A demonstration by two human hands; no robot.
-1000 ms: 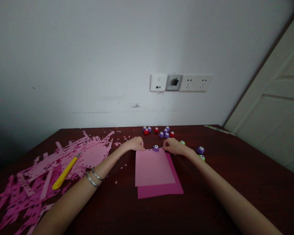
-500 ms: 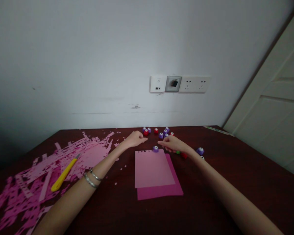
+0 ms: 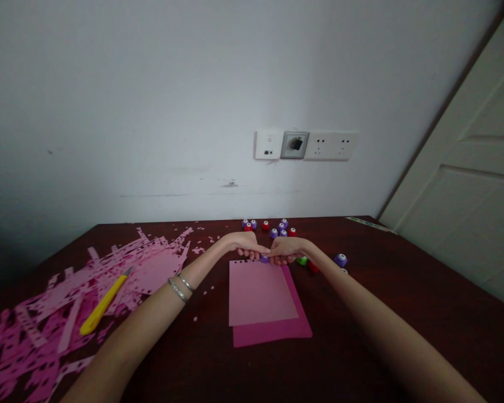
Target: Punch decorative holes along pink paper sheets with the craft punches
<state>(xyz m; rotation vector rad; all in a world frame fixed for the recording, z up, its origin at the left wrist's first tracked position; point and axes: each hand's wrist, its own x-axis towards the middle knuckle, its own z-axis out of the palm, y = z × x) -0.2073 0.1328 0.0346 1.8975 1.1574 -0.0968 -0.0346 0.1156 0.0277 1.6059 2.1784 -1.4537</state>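
Observation:
My left hand (image 3: 245, 243) and my right hand (image 3: 289, 248) meet over a small purple paper punch (image 3: 264, 259), with their thumbs together on its top and the other fingers curled. The punch sits at the far edge of a light pink sheet (image 3: 261, 294), and most of it is hidden by my hands. To its left, a row of small holes runs along that edge. Beneath lies a darker pink sheet (image 3: 273, 333), showing at the right and near sides. By my right wrist are a green punch (image 3: 302, 261) and a red punch (image 3: 313, 267), partly covered.
Several purple and red punches (image 3: 282, 226) stand near the wall, and another purple punch (image 3: 341, 259) sits to the right. Cut pink paper strips (image 3: 73, 322) pile up at the left under a yellow craft knife (image 3: 105, 305). Tiny paper cut-outs (image 3: 198, 250) are scattered about.
My left hand has moved right and onto the purple punch. My right hand has also come in over it, so both thumbs now meet on top.

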